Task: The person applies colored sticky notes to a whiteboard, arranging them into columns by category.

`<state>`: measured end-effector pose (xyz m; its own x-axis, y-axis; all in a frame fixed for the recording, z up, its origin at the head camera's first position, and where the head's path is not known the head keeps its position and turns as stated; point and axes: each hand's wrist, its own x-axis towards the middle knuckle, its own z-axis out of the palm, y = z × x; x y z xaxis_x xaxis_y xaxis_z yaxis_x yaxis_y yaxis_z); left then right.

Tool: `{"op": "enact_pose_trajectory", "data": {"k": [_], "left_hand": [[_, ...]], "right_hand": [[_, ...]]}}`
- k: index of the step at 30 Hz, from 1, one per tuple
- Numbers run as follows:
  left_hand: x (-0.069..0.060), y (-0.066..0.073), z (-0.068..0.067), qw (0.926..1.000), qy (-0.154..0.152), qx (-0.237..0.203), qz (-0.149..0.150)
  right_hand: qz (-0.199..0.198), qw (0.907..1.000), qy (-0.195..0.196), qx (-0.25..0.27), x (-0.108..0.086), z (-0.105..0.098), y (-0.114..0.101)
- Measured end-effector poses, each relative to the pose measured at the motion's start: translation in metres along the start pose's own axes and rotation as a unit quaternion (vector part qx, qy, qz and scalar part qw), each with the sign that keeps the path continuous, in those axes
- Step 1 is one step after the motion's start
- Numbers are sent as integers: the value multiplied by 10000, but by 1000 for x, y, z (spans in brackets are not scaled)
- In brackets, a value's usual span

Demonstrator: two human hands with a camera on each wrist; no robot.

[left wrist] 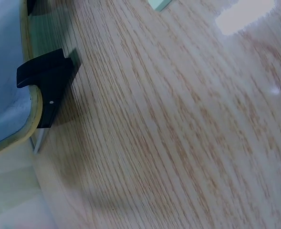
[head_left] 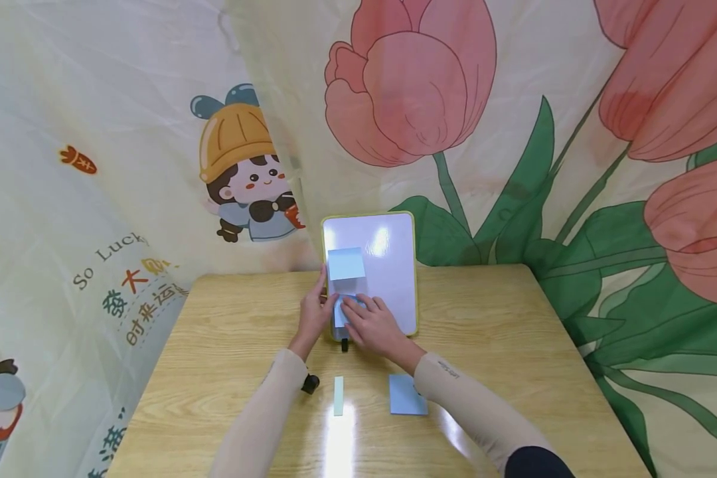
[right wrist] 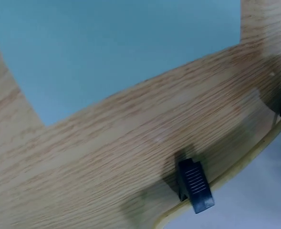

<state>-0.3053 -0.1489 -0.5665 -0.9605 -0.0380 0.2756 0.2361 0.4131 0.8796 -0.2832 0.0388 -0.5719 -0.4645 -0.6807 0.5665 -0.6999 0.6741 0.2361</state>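
White, glossy and rimmed in yellow, a board (head_left: 393,269) stands near the far edge of the wooden counter (head_left: 484,332), close to the middle of that edge and well apart from both far corners. Two blue notes sit on its left half. The upper note (head_left: 346,263) shows whole, its lower edge lifted away from the surface; the lower note (head_left: 338,314), just beneath, is partly covered by fingers. The right hand (head_left: 375,325) is spread, its fingers nearly straight and pressing the lower note, curled round nothing. The left hand (head_left: 312,317) is at the board's left edge, one finger extended up along the rim and the thumb reaching toward the lower note; whether it grips the board I cannot tell. A black foot (head_left: 344,345) carries the board's bottom edge, and the left wrist view shows one hooked over the rim at a rounded corner. Nearer the person, a pale green strip (head_left: 338,396) lies on the counter between the forearms, a little closer to the counter's left edge than its right. A blue sheet (head_left: 405,396) lies to its right, just beside the right sleeve (head_left: 478,405).
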Motion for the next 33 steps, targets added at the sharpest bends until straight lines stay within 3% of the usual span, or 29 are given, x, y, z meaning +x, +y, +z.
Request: {"op": "enact_pose_trajectory", "data": {"k": [4,13,21,33], "left_hand": [[0,2,0,10000,-5,-3,40],[0,1,0,9998,-58,31,182],[2,-3,-4,9995,-157,90,241],[3,-4,-5,9996,-216,128,151]], "right_hand": [[-251,9993,99,-252,0,6,3],[-190,9952,-961,51,-5,7,9],[-104,9885,-1509,24,-9,3,20],[-57,9868,-1616,-9,-15,2,27]]}}
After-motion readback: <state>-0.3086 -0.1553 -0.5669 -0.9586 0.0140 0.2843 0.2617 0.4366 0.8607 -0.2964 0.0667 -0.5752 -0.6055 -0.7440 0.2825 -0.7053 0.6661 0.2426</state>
